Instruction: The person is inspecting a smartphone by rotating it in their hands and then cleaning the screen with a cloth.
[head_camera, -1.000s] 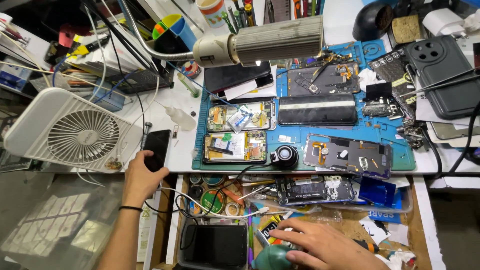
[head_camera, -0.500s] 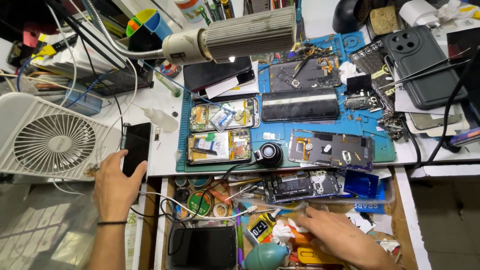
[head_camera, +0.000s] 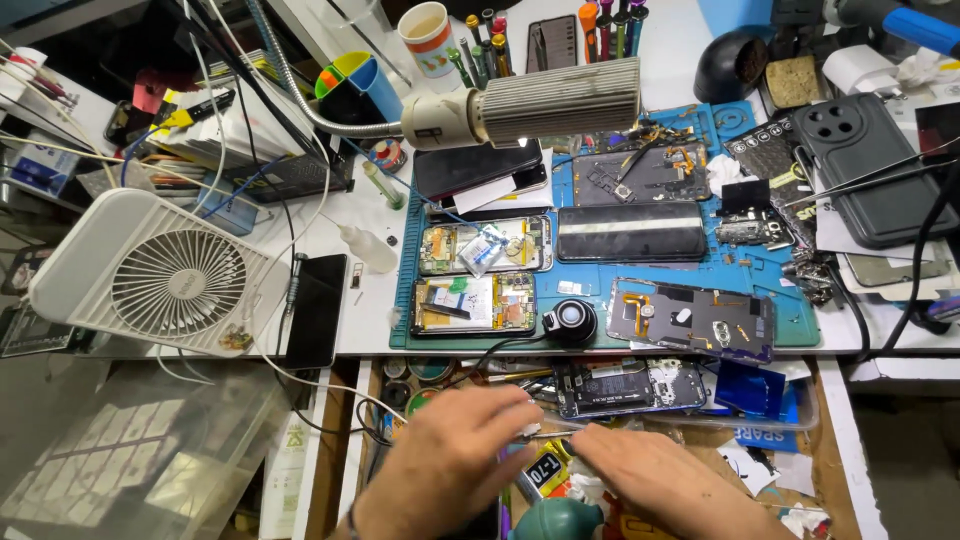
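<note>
Steel-grey slim tweezers (head_camera: 548, 434) at bottom centre, pinched between left hand (head_camera: 450, 462) and right hand (head_camera: 655, 482) — hands together over the open wooden drawer (head_camera: 830, 460). Judged: tool being readied; next calls for steady one-handed grip.

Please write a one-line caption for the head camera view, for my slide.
Two bare hands, left hand and right hand, meet over an open drawer below a blue repair mat with opened phones.
</note>
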